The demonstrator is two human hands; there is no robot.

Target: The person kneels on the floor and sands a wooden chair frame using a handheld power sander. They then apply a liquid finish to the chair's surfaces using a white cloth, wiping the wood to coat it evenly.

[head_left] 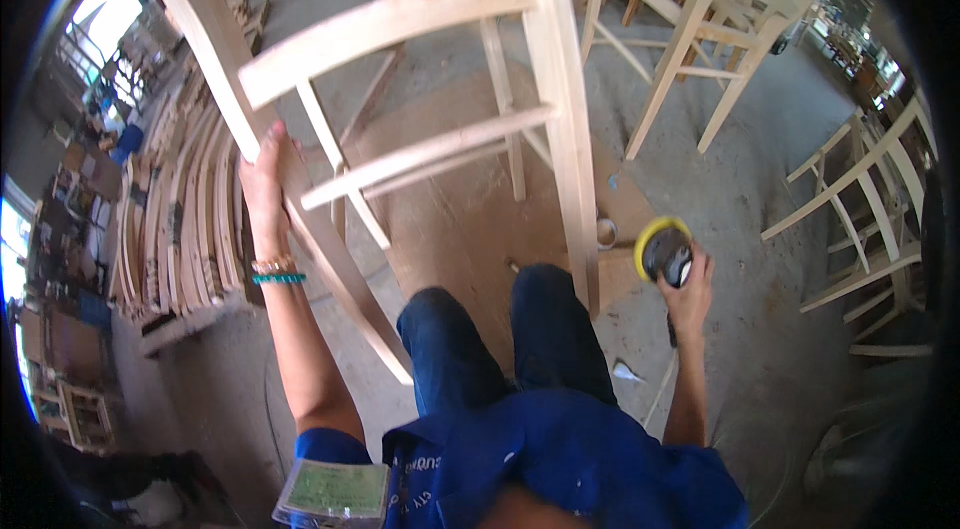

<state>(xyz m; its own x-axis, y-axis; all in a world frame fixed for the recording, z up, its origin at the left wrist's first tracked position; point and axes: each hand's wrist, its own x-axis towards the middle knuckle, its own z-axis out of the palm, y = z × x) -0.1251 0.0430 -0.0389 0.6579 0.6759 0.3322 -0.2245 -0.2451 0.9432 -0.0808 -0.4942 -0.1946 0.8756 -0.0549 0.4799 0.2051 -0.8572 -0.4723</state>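
Note:
A pale, unfinished wooden chair frame (390, 29) stands tilted in front of my knees, its curved rail and thin stretchers bare. My left hand (266, 179) is wrapped round its left post, just below the curved rail. Out to the right of the frame, my right hand (688, 297) grips a round power sander (664, 251) with a yellow rim and a dark body. The sander is held apart from the wood, its disc turned toward the chair. The fingers of my right hand are partly hidden behind the sander.
A brown sheet (440, 229) lies on the concrete floor under the chair frame, with a small round container (606, 233) on it. Long curved wooden pieces (180, 199) are stacked at left. More unfinished chairs (700, 29) stand far right, and others (865, 229) nearer the right edge.

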